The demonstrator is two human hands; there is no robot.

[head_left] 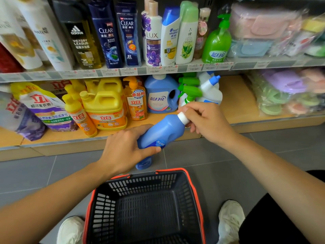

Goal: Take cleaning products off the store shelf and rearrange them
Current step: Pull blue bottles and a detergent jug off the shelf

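Bottle is off the shelf: my left hand wraps its body, right hand pinches the cap. Next, I reckon, into the basket.

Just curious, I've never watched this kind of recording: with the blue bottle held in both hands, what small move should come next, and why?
Probably lower the blue bottle into the basket. It is off the shelf, tilted, the left hand gripping its body and the right hand curled round its white cap. The basket stands open just below, with nothing visible inside.
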